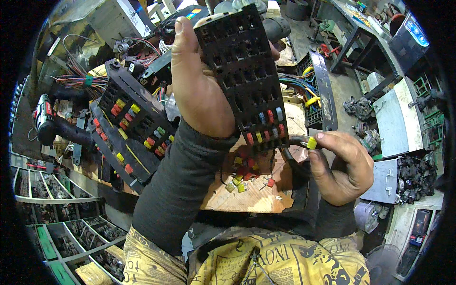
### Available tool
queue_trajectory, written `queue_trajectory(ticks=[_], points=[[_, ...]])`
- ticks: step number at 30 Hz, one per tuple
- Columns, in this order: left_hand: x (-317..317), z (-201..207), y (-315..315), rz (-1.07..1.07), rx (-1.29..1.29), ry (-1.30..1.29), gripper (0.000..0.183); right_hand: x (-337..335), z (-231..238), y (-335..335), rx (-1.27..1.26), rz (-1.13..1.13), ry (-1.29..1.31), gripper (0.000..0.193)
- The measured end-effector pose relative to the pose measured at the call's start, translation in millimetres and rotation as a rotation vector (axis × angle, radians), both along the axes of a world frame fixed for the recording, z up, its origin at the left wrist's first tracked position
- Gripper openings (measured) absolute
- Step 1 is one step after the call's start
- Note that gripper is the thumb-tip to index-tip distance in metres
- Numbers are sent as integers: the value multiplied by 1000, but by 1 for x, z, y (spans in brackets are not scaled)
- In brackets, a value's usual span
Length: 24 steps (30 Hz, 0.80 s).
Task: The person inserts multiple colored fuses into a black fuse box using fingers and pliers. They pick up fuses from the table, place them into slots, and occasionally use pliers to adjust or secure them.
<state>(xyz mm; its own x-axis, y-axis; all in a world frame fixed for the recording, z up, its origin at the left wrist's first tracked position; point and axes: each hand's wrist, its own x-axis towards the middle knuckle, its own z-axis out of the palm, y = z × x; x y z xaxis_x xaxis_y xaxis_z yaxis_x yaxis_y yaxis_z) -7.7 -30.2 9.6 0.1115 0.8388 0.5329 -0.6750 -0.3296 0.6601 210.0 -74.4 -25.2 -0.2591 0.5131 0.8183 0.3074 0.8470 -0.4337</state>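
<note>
- The left hand (202,97) is closed around a black fuse box (251,90), its thumb up along the left edge and fingers wrapping behind, a fingertip showing past the right edge.
- The right hand (344,166) pinches a small yellow fuse (311,143) between thumb and forefinger, just right of the box's near end and apart from its slots; a metal prong points left toward the box.
- The fuse box is held up over the wooden table (266,204), its slotted face toward the person. Red, yellow and blue fuses sit in the rows at its near end; most slots farther up look dark.
- Below it, a small heap of loose fuses (247,174), mainly red and yellow, lies on the near part of the table.
- To the left stands a second fuse box (137,126), tilted, with red, yellow and green fuses in it.
- Bundled coloured wires (76,81) spread out at the far left; blue and yellow cables (304,85) run into a black slotted frame (327,99) on the right.
- At the near left are divided trays (59,201) of dark parts.
</note>
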Motion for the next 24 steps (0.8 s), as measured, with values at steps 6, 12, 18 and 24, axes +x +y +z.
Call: queue_trajectory(ticks=[6, 12, 18, 24], points=[[-10, -9, 13, 5, 25, 7, 84, -1, -6, -3, -8, -18, 48, 27], [-9, -15, 14, 47, -70, -67, 82, 1, -9, -6, -35, 11, 82, 26], [-6, -10, 13, 53, -85, -80, 81, 0, -14, -10, -64, 21, 99, 28], [-4, -6, 12, 45, -104, -78, 80, -5, -5, -6, -8, 4, 96, 28]])
